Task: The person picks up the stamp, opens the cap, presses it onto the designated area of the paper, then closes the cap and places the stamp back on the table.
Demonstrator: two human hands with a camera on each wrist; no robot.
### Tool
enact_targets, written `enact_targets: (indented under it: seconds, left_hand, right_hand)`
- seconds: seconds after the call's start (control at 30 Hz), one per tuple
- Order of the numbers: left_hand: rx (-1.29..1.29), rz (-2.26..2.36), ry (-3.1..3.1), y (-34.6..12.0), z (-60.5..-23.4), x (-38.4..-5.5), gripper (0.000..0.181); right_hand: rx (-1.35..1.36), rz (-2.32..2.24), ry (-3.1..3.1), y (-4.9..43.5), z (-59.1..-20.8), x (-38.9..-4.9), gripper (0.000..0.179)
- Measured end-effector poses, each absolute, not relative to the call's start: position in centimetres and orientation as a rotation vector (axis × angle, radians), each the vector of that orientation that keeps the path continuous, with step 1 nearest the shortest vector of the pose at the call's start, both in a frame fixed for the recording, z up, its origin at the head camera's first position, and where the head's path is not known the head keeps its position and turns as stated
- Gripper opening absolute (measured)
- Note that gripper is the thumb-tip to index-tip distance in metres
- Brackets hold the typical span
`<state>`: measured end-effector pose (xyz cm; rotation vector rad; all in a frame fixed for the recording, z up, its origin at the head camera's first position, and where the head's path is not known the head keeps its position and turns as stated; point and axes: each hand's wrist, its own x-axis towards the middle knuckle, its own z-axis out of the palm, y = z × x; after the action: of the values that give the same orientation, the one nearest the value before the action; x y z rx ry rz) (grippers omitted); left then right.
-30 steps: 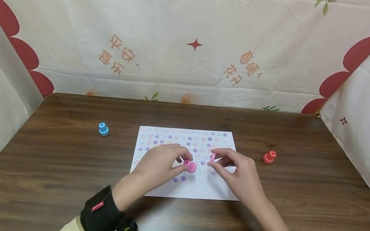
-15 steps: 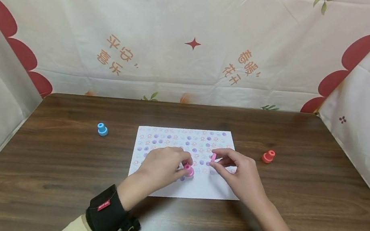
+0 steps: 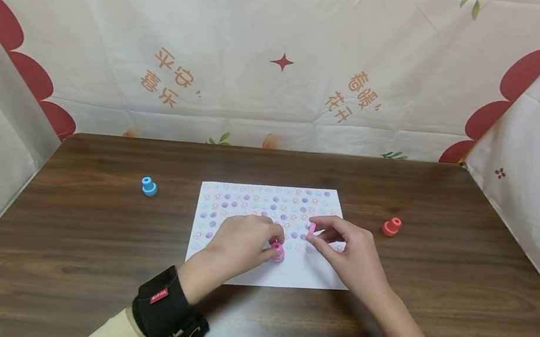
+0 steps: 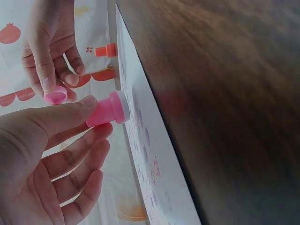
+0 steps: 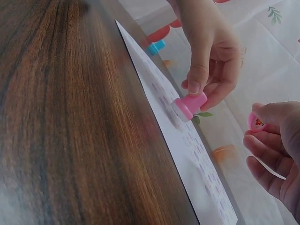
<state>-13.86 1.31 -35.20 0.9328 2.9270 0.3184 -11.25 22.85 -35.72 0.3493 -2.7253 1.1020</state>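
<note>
Between thumb and fingers my left hand (image 3: 242,242) pinches a pink toy stamp (image 4: 108,109), its pale stamping end turned down to the paper. In the left wrist view that end is very close to the sheet; whether it touches, I cannot tell. A small round pink cap (image 5: 257,122) with a little picture on it is pinched in my right hand (image 3: 348,252), held above the sheet's right part. The white paper (image 3: 284,275) bears rows of small purple, blue and red prints. Part of it is hidden under both hands.
A blue stamp (image 3: 149,186) stands on the table left of the paper, and a red stamp (image 3: 391,226) stands to its right. The brown wooden table (image 3: 76,237) reaches back to a printed cloth (image 3: 250,28), with cloth on both sides too.
My left hand has moved slightly right and toward me, bringing the pink stamp lower on the paper and more upright. The right hand with the cap has stayed nearly still.
</note>
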Motion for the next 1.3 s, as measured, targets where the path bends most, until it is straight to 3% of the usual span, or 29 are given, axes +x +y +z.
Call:
enact_targets:
  seconds: [1.3]
  left_hand:
    - [1.039, 0.017, 2.983, 2.8, -35.8, -13.3, 0.019]
  right_hand:
    - [0.346, 1.079, -2.711, 22.5, -36.1, -11.3, 0.035]
